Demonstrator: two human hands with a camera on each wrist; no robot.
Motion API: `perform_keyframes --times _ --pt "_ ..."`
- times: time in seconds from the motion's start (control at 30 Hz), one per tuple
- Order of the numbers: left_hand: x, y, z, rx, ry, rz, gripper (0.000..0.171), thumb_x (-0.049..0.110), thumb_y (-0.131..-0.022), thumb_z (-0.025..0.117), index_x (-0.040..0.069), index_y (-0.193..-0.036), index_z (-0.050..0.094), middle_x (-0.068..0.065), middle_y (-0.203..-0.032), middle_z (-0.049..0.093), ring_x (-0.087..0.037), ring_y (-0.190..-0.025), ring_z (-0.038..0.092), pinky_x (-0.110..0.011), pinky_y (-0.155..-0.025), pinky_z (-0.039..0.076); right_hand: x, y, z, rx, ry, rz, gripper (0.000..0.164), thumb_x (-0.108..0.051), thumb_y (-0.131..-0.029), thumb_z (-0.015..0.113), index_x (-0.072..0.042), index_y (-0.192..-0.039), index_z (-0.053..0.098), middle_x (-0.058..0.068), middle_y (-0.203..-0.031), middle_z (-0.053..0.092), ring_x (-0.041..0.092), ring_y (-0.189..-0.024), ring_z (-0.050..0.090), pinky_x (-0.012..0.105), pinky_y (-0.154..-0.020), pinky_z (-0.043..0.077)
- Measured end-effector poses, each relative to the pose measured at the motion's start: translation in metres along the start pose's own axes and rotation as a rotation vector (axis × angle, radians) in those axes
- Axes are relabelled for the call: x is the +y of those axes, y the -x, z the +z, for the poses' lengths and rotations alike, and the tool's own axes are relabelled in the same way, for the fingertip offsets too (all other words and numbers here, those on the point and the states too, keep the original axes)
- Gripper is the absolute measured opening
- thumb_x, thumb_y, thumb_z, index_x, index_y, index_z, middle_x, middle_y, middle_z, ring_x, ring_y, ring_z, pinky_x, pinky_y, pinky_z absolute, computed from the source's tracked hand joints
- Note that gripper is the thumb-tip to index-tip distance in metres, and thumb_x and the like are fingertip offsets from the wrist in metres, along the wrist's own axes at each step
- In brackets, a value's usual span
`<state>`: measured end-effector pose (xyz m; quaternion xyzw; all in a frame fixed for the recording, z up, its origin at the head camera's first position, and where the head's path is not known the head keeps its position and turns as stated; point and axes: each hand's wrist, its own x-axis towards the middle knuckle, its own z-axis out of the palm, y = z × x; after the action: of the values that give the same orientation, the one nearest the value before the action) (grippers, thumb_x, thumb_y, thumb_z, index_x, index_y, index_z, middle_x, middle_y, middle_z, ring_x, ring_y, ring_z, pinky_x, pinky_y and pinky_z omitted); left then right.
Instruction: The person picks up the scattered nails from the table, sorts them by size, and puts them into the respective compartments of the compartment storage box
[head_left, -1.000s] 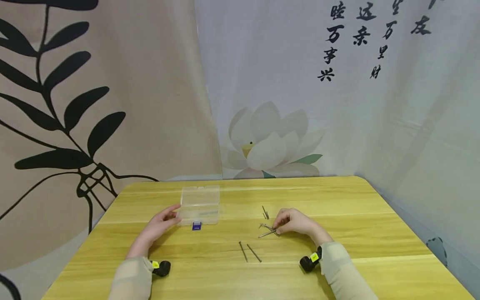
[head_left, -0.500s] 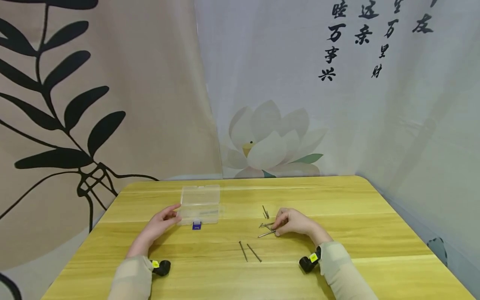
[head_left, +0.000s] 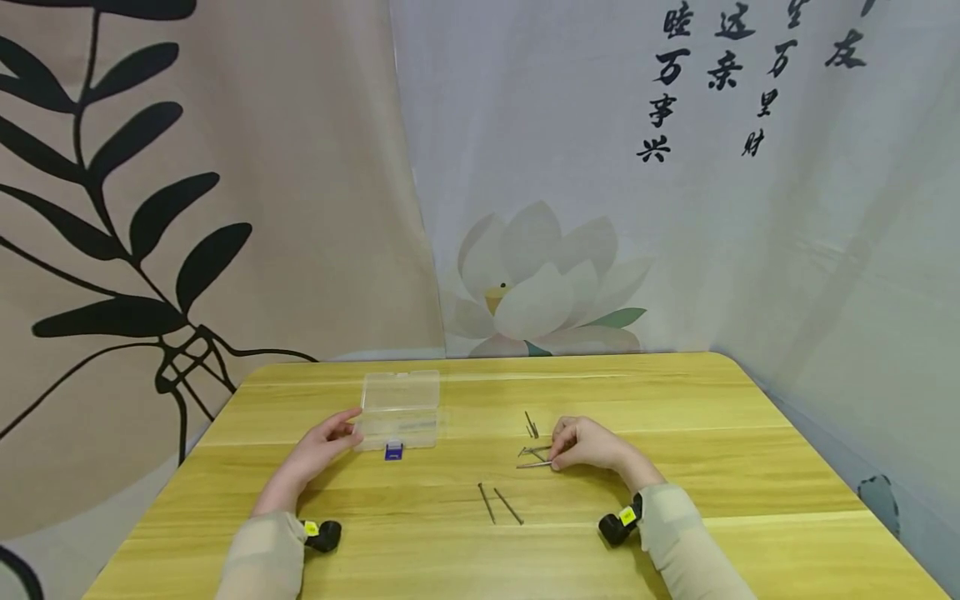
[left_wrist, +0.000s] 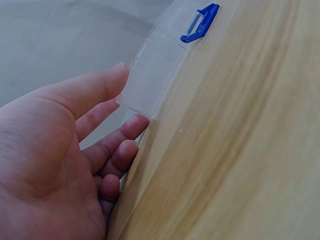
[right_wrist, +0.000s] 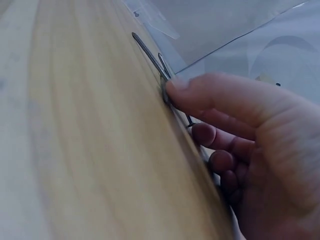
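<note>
A clear plastic box (head_left: 416,429) with a blue latch (head_left: 393,452) stands on the table, its lid raised at the back. My left hand (head_left: 326,450) is at the box's left end; thumb and fingertips touch it with relaxed fingers, as the left wrist view shows. To the right, my right hand (head_left: 588,443) pinches a metal nail (head_left: 534,465) between thumb and index finger, low over the table. Other nails (head_left: 531,451) lie crossed beside those fingertips, partly hidden by the hand. In the right wrist view the pinched nail (right_wrist: 147,52) points away from the thumb.
Two longer nails (head_left: 497,505) lie nearer the front of the wooden table (head_left: 420,550). A small group of short nails (head_left: 531,425) lies behind the crossed ones. A printed cloth (head_left: 315,208) hangs beyond the table's back edge.
The nail at my right fingertips has swung from slanted to nearly level across the head view. The right fingers shift slightly. My left hand and the box stay put.
</note>
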<state>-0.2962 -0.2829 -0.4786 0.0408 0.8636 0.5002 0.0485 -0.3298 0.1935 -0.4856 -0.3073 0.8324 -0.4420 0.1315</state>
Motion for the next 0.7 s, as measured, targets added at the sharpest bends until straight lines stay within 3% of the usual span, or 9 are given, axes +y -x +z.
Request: perform_keyframes --times 0.3,0.57,0.7 --pt "-0.001 0.000 0.001 0.007 0.008 0.003 0.057 0.022 -0.098 0.060 0.006 -0.148 0.039 -0.022 -0.131 0.048 -0.034 -0.118 0.045 -0.049 -0.097 0.036 -0.001 0.001 -0.005 0.035 -0.012 -0.007 0.004 0.000 -0.083 0.069 -0.004 -0.082 0.072 0.005 -0.089 0.062 0.015 -0.079 0.053 0.027 -0.069 0.045" --pt "-0.004 0.000 0.002 0.007 0.011 0.013 0.059 0.024 -0.097 0.061 0.005 -0.148 0.038 -0.021 -0.130 0.049 -0.033 -0.117 0.045 -0.047 -0.095 0.038 -0.006 0.004 -0.013 0.148 0.002 -0.009 0.005 -0.004 -0.083 0.068 -0.005 -0.087 0.071 0.002 -0.087 0.064 0.014 -0.076 0.052 0.026 -0.066 0.045" --pt "-0.003 -0.001 0.002 0.007 0.011 0.014 0.059 0.024 -0.097 0.061 0.004 -0.148 0.038 -0.021 -0.130 0.049 -0.033 -0.116 0.045 -0.047 -0.095 0.038 -0.013 0.007 -0.018 0.211 0.005 0.001 0.008 0.000 -0.085 0.064 0.002 -0.090 0.069 0.003 -0.089 0.064 0.015 -0.080 0.054 0.026 -0.071 0.046"
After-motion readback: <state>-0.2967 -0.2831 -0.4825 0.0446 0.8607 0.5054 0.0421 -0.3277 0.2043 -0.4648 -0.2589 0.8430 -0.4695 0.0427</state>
